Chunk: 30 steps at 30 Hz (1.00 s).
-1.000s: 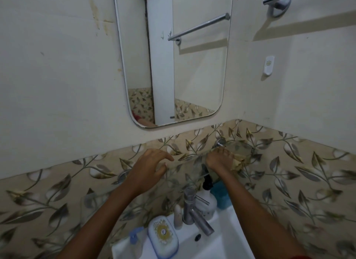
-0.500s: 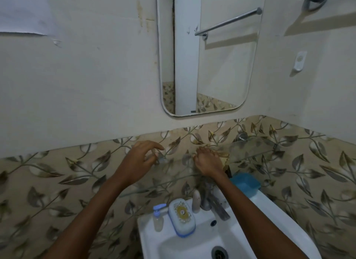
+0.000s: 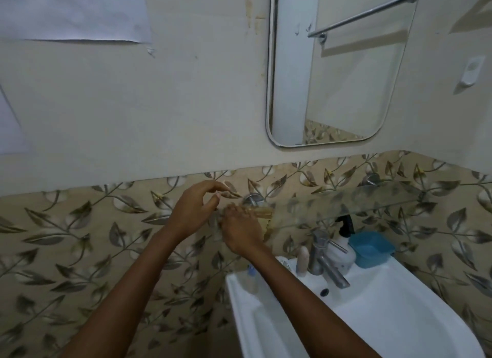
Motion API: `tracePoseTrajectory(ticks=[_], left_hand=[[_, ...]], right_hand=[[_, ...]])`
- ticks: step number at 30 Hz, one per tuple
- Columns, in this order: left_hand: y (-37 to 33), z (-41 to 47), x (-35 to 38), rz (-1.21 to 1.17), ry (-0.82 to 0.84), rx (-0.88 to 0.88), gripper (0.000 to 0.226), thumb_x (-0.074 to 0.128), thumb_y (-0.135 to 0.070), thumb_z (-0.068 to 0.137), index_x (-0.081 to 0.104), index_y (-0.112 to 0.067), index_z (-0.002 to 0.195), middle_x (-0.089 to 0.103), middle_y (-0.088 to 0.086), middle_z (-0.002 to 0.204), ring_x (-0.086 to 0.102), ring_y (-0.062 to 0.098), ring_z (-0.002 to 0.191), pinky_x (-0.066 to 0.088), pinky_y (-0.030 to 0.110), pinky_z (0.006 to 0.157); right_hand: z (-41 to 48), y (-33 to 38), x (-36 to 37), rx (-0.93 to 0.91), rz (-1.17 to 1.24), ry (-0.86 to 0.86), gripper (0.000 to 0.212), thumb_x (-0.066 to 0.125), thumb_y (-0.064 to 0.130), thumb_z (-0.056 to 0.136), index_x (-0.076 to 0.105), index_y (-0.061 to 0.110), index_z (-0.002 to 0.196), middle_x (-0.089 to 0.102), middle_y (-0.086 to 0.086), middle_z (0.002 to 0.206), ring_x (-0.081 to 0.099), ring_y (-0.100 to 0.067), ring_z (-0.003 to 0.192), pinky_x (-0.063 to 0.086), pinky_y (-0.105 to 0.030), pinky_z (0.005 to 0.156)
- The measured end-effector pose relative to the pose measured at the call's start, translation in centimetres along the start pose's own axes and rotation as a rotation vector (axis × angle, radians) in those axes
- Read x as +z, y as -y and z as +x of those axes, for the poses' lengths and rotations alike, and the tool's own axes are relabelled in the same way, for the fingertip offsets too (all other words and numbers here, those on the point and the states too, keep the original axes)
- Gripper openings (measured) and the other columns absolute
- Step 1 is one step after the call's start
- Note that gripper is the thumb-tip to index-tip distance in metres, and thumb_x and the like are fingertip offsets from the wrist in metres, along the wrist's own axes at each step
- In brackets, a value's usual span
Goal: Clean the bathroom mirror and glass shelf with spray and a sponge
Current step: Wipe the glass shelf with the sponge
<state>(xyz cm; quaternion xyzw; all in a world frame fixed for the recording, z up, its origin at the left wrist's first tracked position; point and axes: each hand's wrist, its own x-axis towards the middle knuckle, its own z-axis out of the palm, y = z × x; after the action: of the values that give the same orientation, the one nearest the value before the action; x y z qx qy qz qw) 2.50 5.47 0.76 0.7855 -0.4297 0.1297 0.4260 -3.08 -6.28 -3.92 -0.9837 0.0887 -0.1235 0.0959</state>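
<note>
A clear glass shelf (image 3: pixel 346 200) runs along the leaf-patterned tiles below the mirror (image 3: pixel 346 72). My right hand (image 3: pixel 241 231) presses a yellow sponge (image 3: pixel 265 215) onto the shelf's left end, near a round metal bracket (image 3: pixel 251 197). My left hand (image 3: pixel 195 211) hovers just left of it, fingers spread and curled, holding nothing. No spray bottle for cleaning can be told apart.
A white sink (image 3: pixel 386 317) sits below at the right with a chrome tap (image 3: pixel 324 259), a pump bottle (image 3: pixel 344 240), a blue tub (image 3: pixel 371 248) and a small bottle (image 3: pixel 251 277) on its rim. Paper sheets (image 3: pixel 77 11) hang on the wall at upper left.
My right hand slid the sponge leftward along the shelf to its left end. The left hand stayed just left of it. My view swung to the left.
</note>
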Motion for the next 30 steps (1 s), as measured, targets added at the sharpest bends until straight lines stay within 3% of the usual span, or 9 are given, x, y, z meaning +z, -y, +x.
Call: tracePoseTrajectory(ticks=[2,8,12,16,18,21,25,28,30], left_hand=[[0.2,-0.6,0.1,-0.012,-0.034,-0.054,0.025,0.052,-0.004,0.088,0.064,-0.025,0.097,0.062,-0.011,0.103,0.057,0.010,0.100,0.040,0.014,0.080],[0.8,-1.6,0.3,0.060,-0.034,-0.170,0.022,0.053,-0.008,0.088,0.064,-0.018,0.105,0.062,-0.001,0.114,0.052,0.019,0.113,0.045,0.036,0.093],[1.4,-2.4,0.4,0.103,0.006,-0.146,0.022,0.054,-0.011,0.088,0.064,-0.020,0.105,0.060,-0.004,0.111,0.054,0.018,0.108,0.046,0.036,0.089],[2.5,-3.4,0.2,0.155,-0.024,-0.146,0.021,0.054,-0.013,0.088,0.064,-0.019,0.106,0.063,-0.002,0.111,0.054,0.015,0.103,0.045,0.032,0.084],[2.9,-3.7,0.2,0.174,-0.032,-0.163,0.022,0.053,-0.013,0.089,0.064,-0.017,0.107,0.062,-0.002,0.112,0.055,0.015,0.103,0.044,0.029,0.083],[3.2,-3.7,0.8,0.132,-0.001,-0.220,0.024,0.050,-0.022,0.092,0.062,-0.017,0.112,0.061,0.001,0.114,0.055,0.017,0.106,0.043,0.030,0.086],[2.8,-4.0,2.5,0.052,0.137,-0.276,0.056,0.039,-0.052,0.089,0.046,-0.018,0.133,0.051,0.003,0.135,0.047,0.018,0.124,0.037,0.033,0.102],[2.2,-3.8,4.0,0.197,0.246,-0.275,0.077,0.024,-0.069,0.085,0.027,-0.021,0.145,0.030,0.001,0.152,0.023,0.017,0.141,0.014,0.042,0.117],[1.6,-3.5,4.8,0.367,0.377,-0.263,0.106,-0.004,-0.088,0.065,0.015,-0.025,0.148,0.012,0.001,0.158,0.005,0.017,0.146,-0.003,0.049,0.116]], right_hand=[[0.3,2.1,0.4,-0.068,-0.010,0.010,0.043,0.034,0.026,0.097,0.044,0.008,0.135,0.042,-0.014,0.143,0.036,-0.030,0.134,0.021,-0.044,0.112],[-0.8,2.2,0.7,-0.319,-0.091,-0.041,0.041,0.042,0.028,0.094,0.054,0.007,0.128,0.049,-0.013,0.138,0.038,-0.028,0.131,0.026,-0.042,0.109],[-2.8,-0.2,1.4,-0.364,-0.084,-0.065,0.041,0.052,0.038,0.083,0.066,0.012,0.112,0.064,-0.008,0.123,0.062,-0.021,0.112,0.051,-0.036,0.094],[-4.0,-1.6,1.2,-0.434,0.022,-0.129,0.057,0.023,0.048,0.097,0.055,0.015,0.130,0.053,-0.004,0.138,0.049,-0.018,0.129,0.033,-0.032,0.109],[-3.2,-1.6,0.6,-0.409,0.087,-0.047,0.052,0.029,0.044,0.099,0.041,0.015,0.141,0.037,-0.003,0.150,0.031,-0.017,0.140,0.017,-0.031,0.115],[-0.5,-1.0,0.0,-0.339,0.136,0.067,0.050,0.033,0.039,0.100,0.034,0.016,0.144,0.036,-0.007,0.151,0.031,-0.021,0.139,0.017,-0.036,0.114],[1.3,-1.7,-0.2,-0.309,0.177,0.095,0.046,0.032,0.035,0.099,0.037,0.018,0.141,0.042,-0.007,0.146,0.038,-0.024,0.134,0.023,-0.039,0.111],[1.0,-4.6,-0.3,-0.252,0.130,0.076,0.056,0.027,0.044,0.094,0.033,0.021,0.145,0.033,-0.002,0.153,0.030,-0.020,0.140,0.019,-0.038,0.115],[0.8,-7.1,-0.7,-0.213,0.100,0.066,0.053,0.030,0.044,0.097,0.030,0.023,0.146,0.029,0.000,0.154,0.025,-0.018,0.142,0.016,-0.036,0.116]])
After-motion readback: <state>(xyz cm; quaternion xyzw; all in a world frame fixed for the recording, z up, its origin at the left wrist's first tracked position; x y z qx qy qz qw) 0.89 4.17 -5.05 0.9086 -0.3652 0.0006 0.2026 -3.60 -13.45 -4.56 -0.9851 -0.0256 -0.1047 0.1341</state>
